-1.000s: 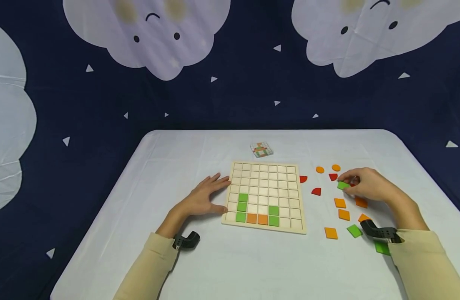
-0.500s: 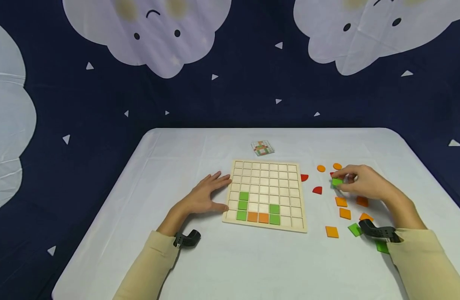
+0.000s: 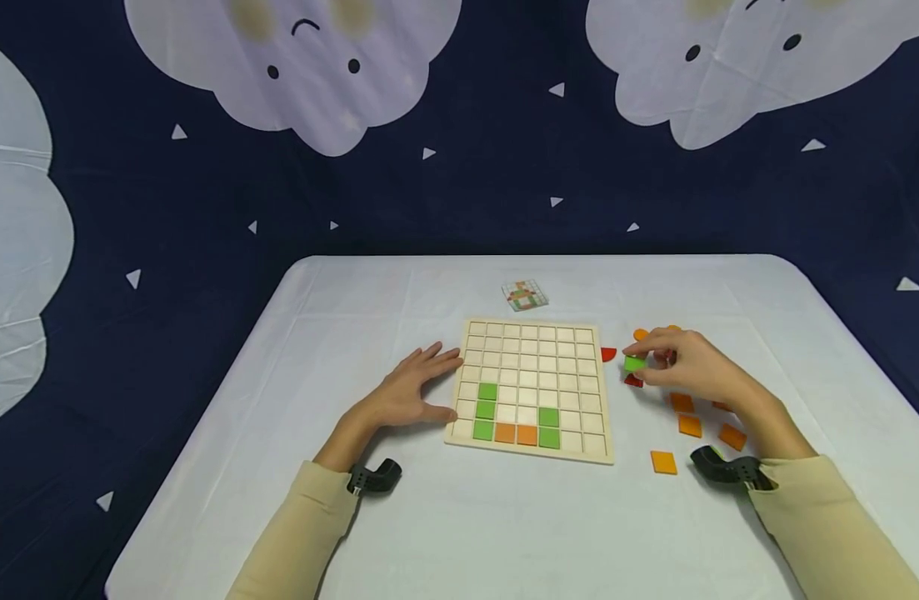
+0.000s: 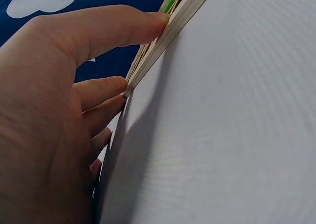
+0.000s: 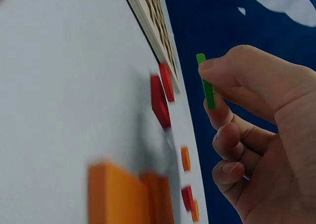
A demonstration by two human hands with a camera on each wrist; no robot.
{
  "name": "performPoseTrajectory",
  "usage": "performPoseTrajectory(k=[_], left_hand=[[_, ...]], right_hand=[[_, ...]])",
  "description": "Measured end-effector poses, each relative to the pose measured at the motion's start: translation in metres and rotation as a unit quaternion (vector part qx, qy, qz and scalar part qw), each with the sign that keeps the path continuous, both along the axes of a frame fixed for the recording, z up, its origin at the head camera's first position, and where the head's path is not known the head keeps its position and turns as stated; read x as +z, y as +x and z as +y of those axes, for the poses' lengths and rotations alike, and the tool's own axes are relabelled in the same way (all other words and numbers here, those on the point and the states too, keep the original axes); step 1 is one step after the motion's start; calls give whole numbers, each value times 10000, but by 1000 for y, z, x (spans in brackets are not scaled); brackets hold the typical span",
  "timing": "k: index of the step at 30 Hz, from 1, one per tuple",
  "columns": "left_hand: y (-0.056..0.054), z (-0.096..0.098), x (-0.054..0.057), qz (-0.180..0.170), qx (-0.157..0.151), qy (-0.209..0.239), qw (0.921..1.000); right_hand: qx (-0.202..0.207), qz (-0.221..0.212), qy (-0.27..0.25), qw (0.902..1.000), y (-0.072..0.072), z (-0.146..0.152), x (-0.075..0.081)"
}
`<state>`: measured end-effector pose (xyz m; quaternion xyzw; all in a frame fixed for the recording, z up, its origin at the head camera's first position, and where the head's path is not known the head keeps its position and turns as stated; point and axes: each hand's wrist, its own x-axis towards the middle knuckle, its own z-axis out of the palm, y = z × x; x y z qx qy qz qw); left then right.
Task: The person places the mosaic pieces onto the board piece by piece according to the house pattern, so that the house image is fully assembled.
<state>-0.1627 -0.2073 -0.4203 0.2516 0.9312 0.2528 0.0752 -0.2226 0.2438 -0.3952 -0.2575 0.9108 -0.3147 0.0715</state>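
A dark navy backdrop (image 3: 489, 192) is spanning the far side, left to right. Pale clouds (image 3: 317, 108) and small white triangles (image 3: 177, 132) are patterning it. A white-covered, round-cornered table (image 3: 466, 525) is extending toward the near side under soft light

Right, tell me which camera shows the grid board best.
The head view: it takes in the whole grid board, cells and all, from above. The left wrist view catches mainly a slanted edge, touched by the left hand; the right wrist view, a steeply angled part cut off at the top.
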Motion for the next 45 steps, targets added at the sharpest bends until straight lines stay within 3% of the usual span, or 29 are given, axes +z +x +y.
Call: performPoseTrajectory(k=[12,23,36,45], left_hand=[[0,-2,-1,97,-51,84,9999],[0,-1,0,25,1,-32,10000],[0,0,1,29,7,45,10000],[0,0,1,104,-77,108,9999]], right_hand=[[712,-58,-453,9964,2,-33,-1],[855,-54,-350,9957,6,-60,-3],[1511,147,-279,9880,12,-87,-11],[1569,344,-228,9867,19,-98,-14]])
